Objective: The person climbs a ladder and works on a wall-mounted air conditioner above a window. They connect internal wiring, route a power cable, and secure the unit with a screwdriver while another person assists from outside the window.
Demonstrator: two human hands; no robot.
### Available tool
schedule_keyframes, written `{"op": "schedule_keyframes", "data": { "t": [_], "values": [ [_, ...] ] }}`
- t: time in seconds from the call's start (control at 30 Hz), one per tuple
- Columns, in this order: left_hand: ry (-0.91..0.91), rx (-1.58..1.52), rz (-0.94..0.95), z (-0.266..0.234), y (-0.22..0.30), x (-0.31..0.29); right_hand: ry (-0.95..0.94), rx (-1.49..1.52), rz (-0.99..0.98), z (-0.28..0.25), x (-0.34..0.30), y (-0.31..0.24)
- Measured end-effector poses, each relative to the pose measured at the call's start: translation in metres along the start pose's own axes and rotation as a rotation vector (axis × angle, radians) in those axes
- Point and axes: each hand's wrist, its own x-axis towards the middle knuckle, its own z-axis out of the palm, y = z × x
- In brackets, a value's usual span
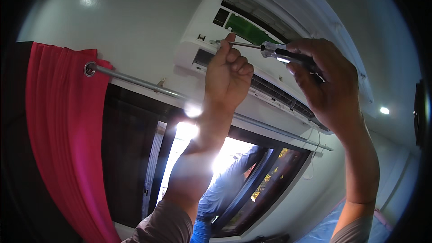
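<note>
Overhead, a white wall-mounted air conditioner [185,55] has its front cover [310,1] raised and its inside exposed. My right hand [335,74] grips a screwdriver [270,50] by its clear and black handle, the shaft pointing left. Near the far end of that shaft, the thumb and forefinger of my left hand [230,69] pinch around it, the other fingers curled in. Just past those fingertips is the unit's left front part; the exact contact of the tip is hard to make out. Behind the shaft lies a green panel [246,30] inside the unit.
Below the unit a metal curtain rod [148,86] crosses the wall, with a red curtain [67,130] at the left. A dark-framed window [128,153] stands partly open, bright light coming in. A person in a blue sleeve [229,182] is at the opening. A thin cable [313,157] hangs at right.
</note>
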Motion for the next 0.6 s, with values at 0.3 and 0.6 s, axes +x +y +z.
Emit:
{"op": "schedule_keyframes", "data": {
  "t": [0.3,0.6],
  "values": [
    [0.005,-0.095,0.026,0.005,0.001,0.0,-0.16,-0.165,-0.2,-0.015,0.045,-0.011],
    [-0.023,-0.119,-0.026,-0.003,0.011,-0.002,-0.374,-0.299,-0.295,-0.025,0.089,-0.043]
  ]
}}
